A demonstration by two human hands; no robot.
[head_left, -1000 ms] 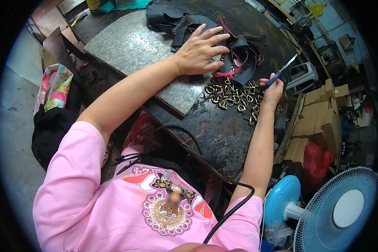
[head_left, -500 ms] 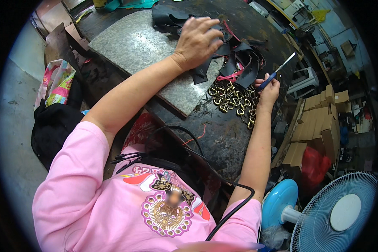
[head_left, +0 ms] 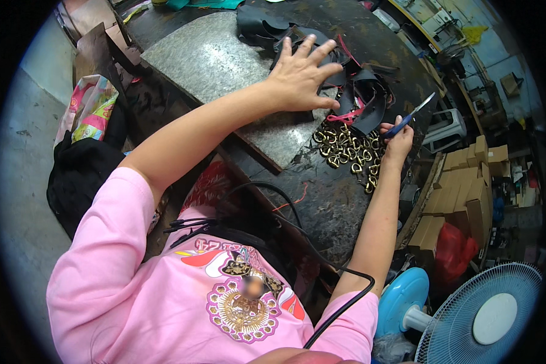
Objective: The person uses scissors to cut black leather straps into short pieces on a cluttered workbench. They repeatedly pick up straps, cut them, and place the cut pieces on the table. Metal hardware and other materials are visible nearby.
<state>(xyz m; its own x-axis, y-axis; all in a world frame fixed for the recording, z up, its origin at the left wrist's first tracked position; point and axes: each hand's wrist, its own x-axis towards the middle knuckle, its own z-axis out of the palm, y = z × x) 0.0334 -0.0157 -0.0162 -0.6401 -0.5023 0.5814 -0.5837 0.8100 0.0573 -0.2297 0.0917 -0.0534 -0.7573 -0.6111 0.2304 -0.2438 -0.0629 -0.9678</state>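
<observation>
My left hand (head_left: 303, 77) hovers palm down with its fingers spread wide and nothing in it, above the right part of a grey stone slab (head_left: 194, 54). Black leather-like strips (head_left: 373, 91) lie tangled beyond and beside it, partly covered by that hand. A pink strip (head_left: 349, 115) runs among them. My right hand (head_left: 399, 144) is closed on a blue-handled tool (head_left: 398, 127) with a slim silver blade, its tip pointing away to the right. Beside that hand lies a heap of brass-coloured metal rings or hooks (head_left: 352, 148).
The dark worktable (head_left: 333, 212) carries all this. A black cable (head_left: 297, 221) loops across in front of my body. At the right stand a fan (head_left: 461, 321), a blue stool seat (head_left: 400, 297) and cardboard boxes (head_left: 464, 188). A patterned bag (head_left: 91, 106) sits at the left.
My left hand has come slightly nearer to me, and its fingers have spread wider. My right hand keeps the blue-handled tool by the metal pieces. The whole view has shifted a little.
</observation>
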